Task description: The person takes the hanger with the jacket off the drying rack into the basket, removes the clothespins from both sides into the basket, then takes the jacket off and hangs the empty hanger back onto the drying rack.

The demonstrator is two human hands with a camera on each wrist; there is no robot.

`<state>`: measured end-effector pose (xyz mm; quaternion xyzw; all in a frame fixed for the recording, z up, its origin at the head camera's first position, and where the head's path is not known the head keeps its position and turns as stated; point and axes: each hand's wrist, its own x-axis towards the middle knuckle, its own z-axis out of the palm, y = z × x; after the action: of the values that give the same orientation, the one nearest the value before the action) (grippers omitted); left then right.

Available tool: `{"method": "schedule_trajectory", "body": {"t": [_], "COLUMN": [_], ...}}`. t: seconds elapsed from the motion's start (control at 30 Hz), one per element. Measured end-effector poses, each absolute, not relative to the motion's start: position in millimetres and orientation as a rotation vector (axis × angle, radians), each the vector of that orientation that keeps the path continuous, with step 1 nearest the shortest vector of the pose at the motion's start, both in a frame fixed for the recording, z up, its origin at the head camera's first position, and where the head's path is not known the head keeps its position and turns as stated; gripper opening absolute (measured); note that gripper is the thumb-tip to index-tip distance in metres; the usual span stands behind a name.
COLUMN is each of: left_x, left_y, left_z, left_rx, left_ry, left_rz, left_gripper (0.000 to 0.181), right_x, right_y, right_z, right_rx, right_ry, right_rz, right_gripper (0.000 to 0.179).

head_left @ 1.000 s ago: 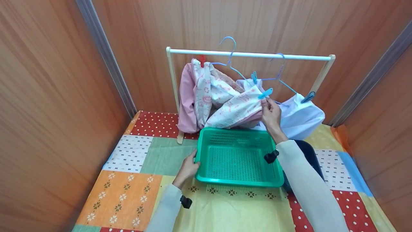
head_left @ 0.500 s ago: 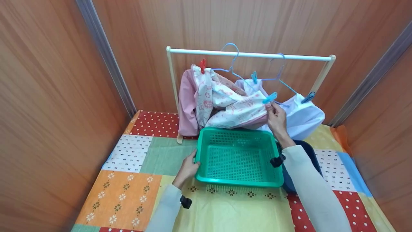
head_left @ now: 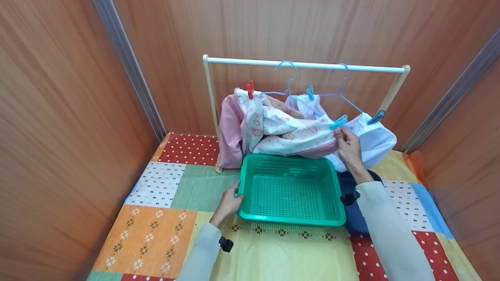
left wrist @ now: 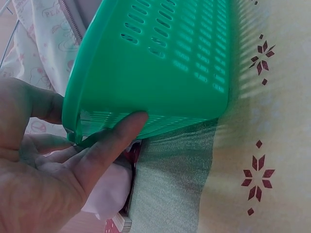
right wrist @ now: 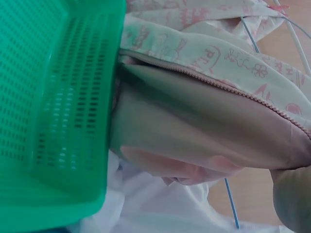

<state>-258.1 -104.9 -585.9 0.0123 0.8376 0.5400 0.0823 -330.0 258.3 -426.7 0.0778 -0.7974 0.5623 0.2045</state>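
Note:
In the head view my left hand [head_left: 228, 203] grips the left rim of a green plastic basket [head_left: 291, 223], which has nothing in it. Thumb and fingers lie on either side of that rim in the left wrist view. My right hand [head_left: 349, 148] pinches the right corner of a pink-and-white printed jacket [head_left: 300, 142], just below a light blue clothespin [head_left: 338, 122]. A zipper [right wrist: 214, 86] runs along the jacket's edge in the right wrist view. The jacket is clipped to a blue hanger [head_left: 275, 93], a red clothespin [head_left: 250, 89] at its left end. The hanger's hook overlaps the rod.
A white rod rack [head_left: 250, 61] stands by the back wall. On its right a white garment [head_left: 375, 142] hangs from another hanger with blue clothespins. A dark blue basket [head_left: 357, 220] sits partly under my right forearm. Patchwork cloth [head_left: 156, 230] covers the surface; wood-grain walls enclose it.
My right hand has moved right and slightly down with the jacket's corner. Its hanger came down and right, the hook dropping from above the rod to its height. My left hand stayed put.

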Motion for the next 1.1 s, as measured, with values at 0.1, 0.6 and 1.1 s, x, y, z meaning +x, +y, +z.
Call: {"method": "schedule_trajectory", "body": {"t": [0.1, 0.6, 1.1], "left_x": [-258, -258, -257], "left_y": [-105, -103, -103], "left_z": [-585, -586, -589], "left_rx": [0.029, -0.002, -0.016], "left_ry": [2.485, 2.508, 2.523], "left_rz": [1.624, 1.620, 1.639], "left_gripper": [0.062, 0.062, 0.061], "right_x": [-329, -316, -298], "right_y": [268, 302, 325], "right_z": [-427, -435, -459], "right_rx": [0.233, 0.311, 0.382], "right_ry": [-2.232, -2.322, -2.392], "right_rz": [1.546, 1.583, 1.621], "right_gripper": [0.037, 0.037, 0.034]}}
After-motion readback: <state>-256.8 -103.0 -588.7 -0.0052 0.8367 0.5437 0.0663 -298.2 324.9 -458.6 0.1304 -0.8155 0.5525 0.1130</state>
